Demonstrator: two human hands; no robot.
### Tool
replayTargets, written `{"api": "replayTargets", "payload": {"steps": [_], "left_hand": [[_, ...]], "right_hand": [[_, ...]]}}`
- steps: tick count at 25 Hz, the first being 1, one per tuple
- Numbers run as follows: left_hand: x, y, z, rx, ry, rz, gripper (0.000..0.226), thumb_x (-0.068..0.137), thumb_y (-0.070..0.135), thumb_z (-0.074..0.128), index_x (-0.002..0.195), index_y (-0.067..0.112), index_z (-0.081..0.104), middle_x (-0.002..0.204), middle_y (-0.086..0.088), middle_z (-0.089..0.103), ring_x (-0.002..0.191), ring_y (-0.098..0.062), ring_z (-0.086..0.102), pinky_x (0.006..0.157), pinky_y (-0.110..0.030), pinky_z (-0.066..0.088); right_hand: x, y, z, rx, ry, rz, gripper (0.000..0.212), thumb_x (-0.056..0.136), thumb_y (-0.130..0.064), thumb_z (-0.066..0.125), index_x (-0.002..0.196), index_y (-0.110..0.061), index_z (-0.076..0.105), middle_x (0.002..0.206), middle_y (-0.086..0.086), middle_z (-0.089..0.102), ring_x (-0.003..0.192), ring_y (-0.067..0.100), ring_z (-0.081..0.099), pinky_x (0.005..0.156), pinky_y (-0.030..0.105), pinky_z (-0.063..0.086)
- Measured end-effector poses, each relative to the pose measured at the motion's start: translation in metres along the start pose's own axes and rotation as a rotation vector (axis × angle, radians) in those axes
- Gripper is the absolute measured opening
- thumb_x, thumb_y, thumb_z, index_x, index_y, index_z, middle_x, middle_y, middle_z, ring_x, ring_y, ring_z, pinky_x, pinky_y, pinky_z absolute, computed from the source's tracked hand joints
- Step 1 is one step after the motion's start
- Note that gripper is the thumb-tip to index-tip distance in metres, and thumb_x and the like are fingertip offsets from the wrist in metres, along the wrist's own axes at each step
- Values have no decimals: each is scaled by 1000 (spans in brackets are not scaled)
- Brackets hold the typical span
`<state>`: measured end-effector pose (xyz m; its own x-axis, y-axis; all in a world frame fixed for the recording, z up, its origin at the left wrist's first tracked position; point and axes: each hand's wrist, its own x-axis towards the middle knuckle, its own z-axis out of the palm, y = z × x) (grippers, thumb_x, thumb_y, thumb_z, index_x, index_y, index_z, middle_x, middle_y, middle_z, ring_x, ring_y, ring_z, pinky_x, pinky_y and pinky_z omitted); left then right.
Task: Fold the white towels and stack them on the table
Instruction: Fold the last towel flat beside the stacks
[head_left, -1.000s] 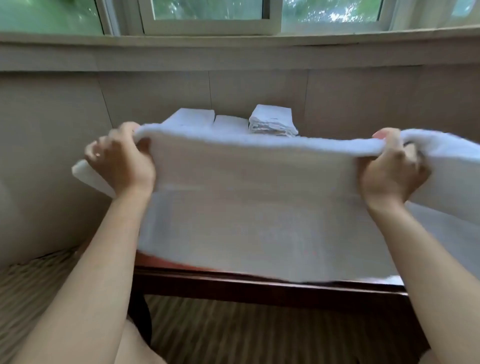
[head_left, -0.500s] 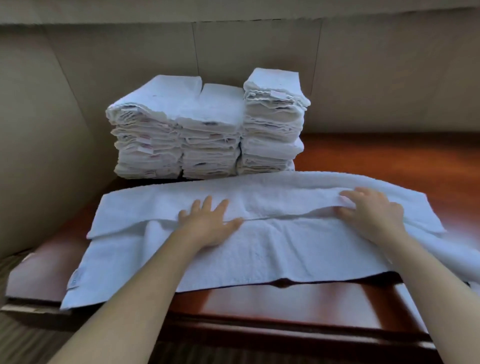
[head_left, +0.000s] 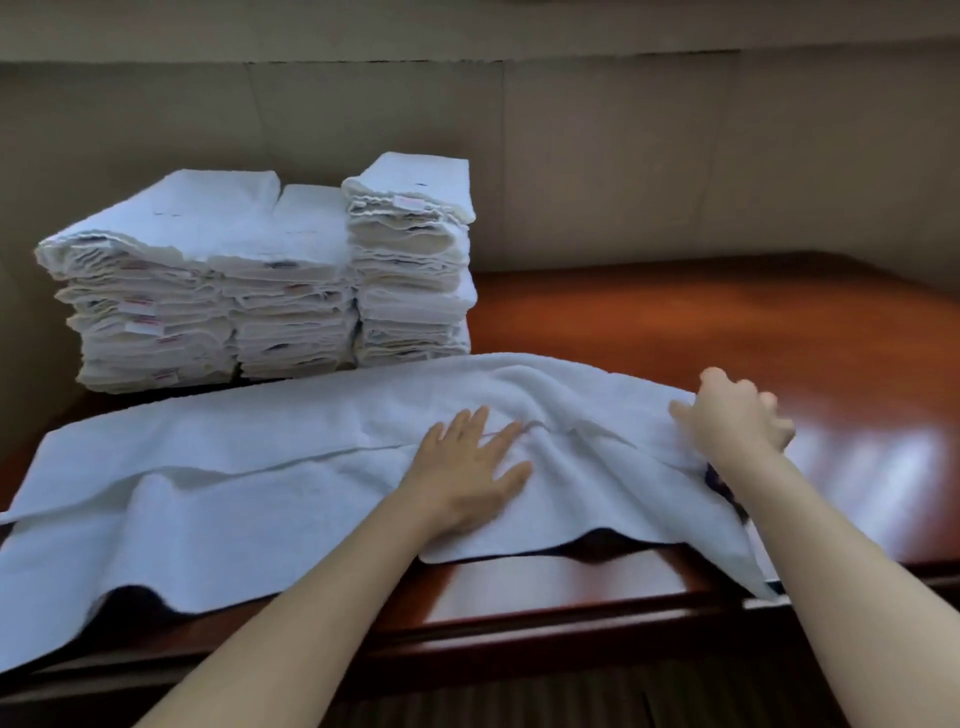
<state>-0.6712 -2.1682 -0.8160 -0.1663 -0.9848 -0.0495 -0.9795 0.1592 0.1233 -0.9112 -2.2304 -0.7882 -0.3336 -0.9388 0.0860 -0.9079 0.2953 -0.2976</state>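
Right hand (head_left: 735, 418) was motion-blurred, grip on towel (head_left: 260, 467) unclear; towel's left end cut off by frame edge; stack (head_left: 249, 280) labels unreadable.

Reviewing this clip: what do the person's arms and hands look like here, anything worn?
Both forearms are bare as far as the frame shows, with no sleeves in view. The left hand and right hand have no gloves, watch or bracelet; the right is motion-blurred, so rings cannot be ruled out.

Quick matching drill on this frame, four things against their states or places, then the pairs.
1. left hand
2. right hand
3. unfolded towel
4. folded stacks

A. far left of the table
B. flat on the towel's middle
C. grips the towel's right end
D. spread along the front edge, overhanging it

Pairs: 1-B, 2-C, 3-D, 4-A
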Motion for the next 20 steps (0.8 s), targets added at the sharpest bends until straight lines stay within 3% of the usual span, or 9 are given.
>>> {"api": "replayTargets", "payload": {"steps": [2,4,7,9,11,15,17,19,20], "left_hand": [[9,3,6,37,-72,12,61,93,64,18,147,46,-5,160,-3,-12,146,-20,-13,118,-41,-7],[9,4,7,63,-101,44,60,92,66,15,145,49,-8,159,-2,-15,146,-20,-16,118,-41,-8],[-2,4,7,93,-128,100,62,89,69,11,145,50,-7,158,3,-18,145,-15,-19,117,-37,-11],[-7,5,8,101,-118,118,65,85,72,7,145,52,-7,157,6,-20,144,-12,-22,116,-35,-12],[-4,6,6,88,-126,122,63,86,71,9,144,52,-8,157,7,-21,143,-12,-22,117,-36,-12],[3,11,10,89,-127,109,64,88,73,12,145,51,-7,158,4,-19,144,-14,-21,117,-39,-11],[5,13,7,87,-142,109,66,88,72,18,146,49,-2,159,3,-15,145,-15,-16,118,-38,-8],[0,9,-5,-83,-152,98,62,94,59,37,149,40,15,160,3,3,147,-13,0,117,-31,2],[-4,1,-14,-267,-102,62,55,96,47,47,146,32,31,157,3,20,144,-12,17,114,-25,13]], "right_hand": [[13,11,3,17,-164,76,34,89,-34,56,113,-12,49,123,14,52,112,33,45,81,38,36],[29,11,4,129,-200,16,21,87,-21,58,103,-11,49,119,15,55,101,33,49,82,37,39],[52,17,-2,214,95,-23,23,91,-7,47,114,-12,49,119,18,56,109,36,50,90,39,36],[62,25,-7,159,233,-22,31,95,-11,50,126,-15,45,124,20,52,117,36,45,97,44,31],[67,18,-16,70,158,-50,40,96,-25,52,133,-17,41,130,17,48,123,35,42,103,47,28],[36,-44,-3,13,-239,-483,40,99,-33,42,138,-26,43,142,0,45,130,28,41,106,44,34],[10,-60,27,-29,-401,-596,45,99,-44,33,142,-29,36,151,-1,33,138,23,30,112,50,24],[-1,-53,45,-73,-317,-610,44,100,-47,25,140,-31,35,154,0,24,143,16,19,114,51,12],[-3,-47,44,-80,-256,-592,44,100,-46,24,140,-31,35,155,1,22,144,14,15,114,51,9]]}}
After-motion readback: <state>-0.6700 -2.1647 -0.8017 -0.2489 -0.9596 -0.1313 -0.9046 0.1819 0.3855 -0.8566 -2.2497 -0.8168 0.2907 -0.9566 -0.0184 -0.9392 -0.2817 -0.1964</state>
